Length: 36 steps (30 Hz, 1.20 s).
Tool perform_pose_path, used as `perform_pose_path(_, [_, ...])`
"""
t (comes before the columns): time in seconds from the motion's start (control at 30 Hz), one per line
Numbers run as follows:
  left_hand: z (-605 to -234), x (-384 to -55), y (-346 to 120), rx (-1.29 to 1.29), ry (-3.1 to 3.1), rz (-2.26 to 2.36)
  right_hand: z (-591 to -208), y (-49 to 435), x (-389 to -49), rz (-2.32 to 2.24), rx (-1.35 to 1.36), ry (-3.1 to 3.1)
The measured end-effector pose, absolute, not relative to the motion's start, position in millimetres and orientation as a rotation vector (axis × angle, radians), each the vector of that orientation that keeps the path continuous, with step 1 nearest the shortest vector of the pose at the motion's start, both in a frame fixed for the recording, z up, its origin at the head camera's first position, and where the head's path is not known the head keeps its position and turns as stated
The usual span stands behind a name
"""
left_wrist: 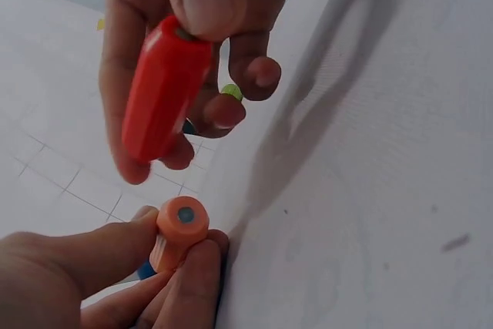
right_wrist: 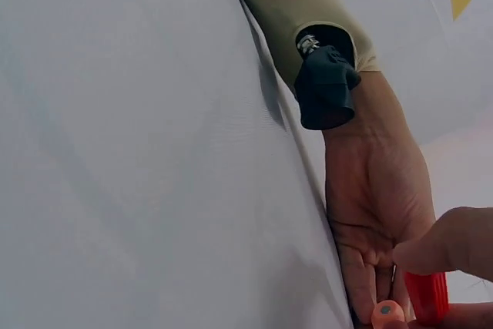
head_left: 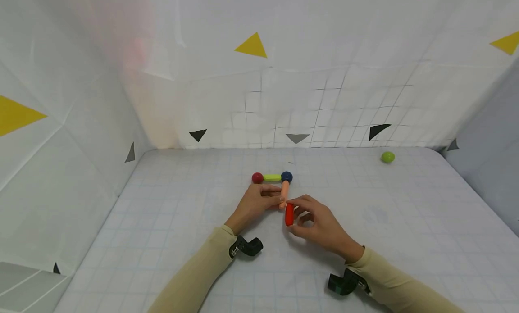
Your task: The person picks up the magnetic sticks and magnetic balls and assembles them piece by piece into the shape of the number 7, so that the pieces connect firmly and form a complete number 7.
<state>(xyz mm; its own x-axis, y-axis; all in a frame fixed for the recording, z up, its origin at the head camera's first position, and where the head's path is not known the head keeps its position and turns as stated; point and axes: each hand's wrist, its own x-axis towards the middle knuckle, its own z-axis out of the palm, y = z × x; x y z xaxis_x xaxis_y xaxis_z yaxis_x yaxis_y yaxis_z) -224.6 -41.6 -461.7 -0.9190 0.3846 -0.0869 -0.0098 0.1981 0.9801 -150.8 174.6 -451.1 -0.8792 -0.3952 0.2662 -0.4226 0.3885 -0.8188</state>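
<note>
My left hand (head_left: 256, 203) pinches an orange rod (head_left: 285, 190) between thumb and fingers. In the left wrist view the orange rod (left_wrist: 182, 221) shows a round grey spot in its near end. Its far end meets a dark blue ball (head_left: 286, 176), which joins a yellow-green rod (head_left: 272, 178) with a dark red ball (head_left: 257, 178) at its other end. My right hand (head_left: 320, 223) holds a red rod (head_left: 289, 215) between thumb and fingertips. The red rod (left_wrist: 166, 90) stays apart from the orange one, just off its near end.
A bright green ball (head_left: 388, 157) lies at the back right of the white gridded table (head_left: 162, 241). White sheet walls (head_left: 324, 56) with yellow, black and grey triangles rise at the back and both sides. Each wrist carries a dark camera mount (head_left: 249, 246).
</note>
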Motion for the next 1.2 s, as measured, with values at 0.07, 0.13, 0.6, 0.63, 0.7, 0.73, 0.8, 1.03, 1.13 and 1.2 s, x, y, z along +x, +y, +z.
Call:
perform_pose_path(0.07, [-462, -225, -42, 0.361, 2.178, 1.772, -452, 174, -150, 1.532, 0.755, -2.581])
perform_pose_path(0.13, [-462, -225, -42, 0.368, 2.191, 1.765, -454, 173, -149, 1.523, 0.743, -2.567])
perform_pose_path(0.6, [-461, -225, -43, 0.353, 2.257, 1.703, -463, 160, -150, 1.131, 1.013, -2.490])
perform_pose_path(0.63, [-461, -225, -43, 0.350, 2.259, 1.700, -463, 158, -150, 1.081, 1.024, -2.492])
perform_pose_path(0.7, [-461, -225, -43, 0.343, 2.251, 1.703, -463, 156, -149, 0.989, 1.040, -2.508])
perform_pose_path(0.73, [-461, -225, -43, 0.341, 2.238, 1.711, -464, 154, -148, 0.943, 1.045, -2.523])
perform_pose_path(0.8, [-461, -225, -44, 0.340, 2.216, 1.727, -464, 152, -148, 0.863, 1.069, -2.550])
perform_pose_path(1.03, [-461, -225, -44, 0.362, 2.203, 1.737, -463, 151, -147, 0.843, 1.131, -2.557])
perform_pose_path(1.13, [-461, -224, -43, 0.367, 2.212, 1.732, -464, 155, -147, 0.908, 1.132, -2.530])
perform_pose_path(1.2, [-460, -224, -43, 0.361, 2.218, 1.729, -465, 157, -147, 0.936, 1.128, -2.525])
